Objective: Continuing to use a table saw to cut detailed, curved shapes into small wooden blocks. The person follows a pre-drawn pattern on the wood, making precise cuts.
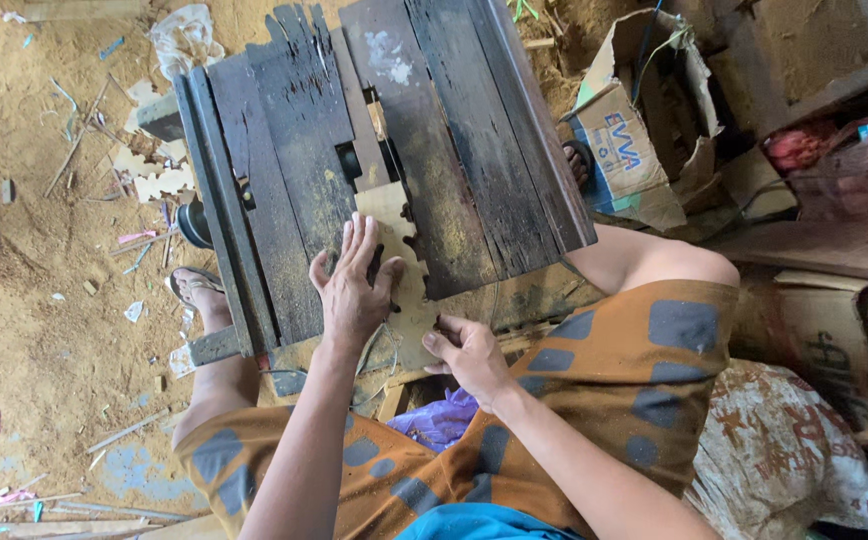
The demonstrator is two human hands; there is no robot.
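The thin wooden cutout (399, 262) lies lengthwise away from both hands: left hand (352, 290) pressed flat alongside it, right hand (469, 355) pinching its near end on the dark worktop (474, 150).

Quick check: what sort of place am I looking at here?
Likely a small, informal woodworking shop: a dark plank table, sawdust-covered dirt floor strewn with offcuts, and both hands pressing a notched thin wood piece.

Both hands reach forward, left hand (352, 285) pressed flat with fingers spread, right hand (469, 352) loosely curled, knuckles up
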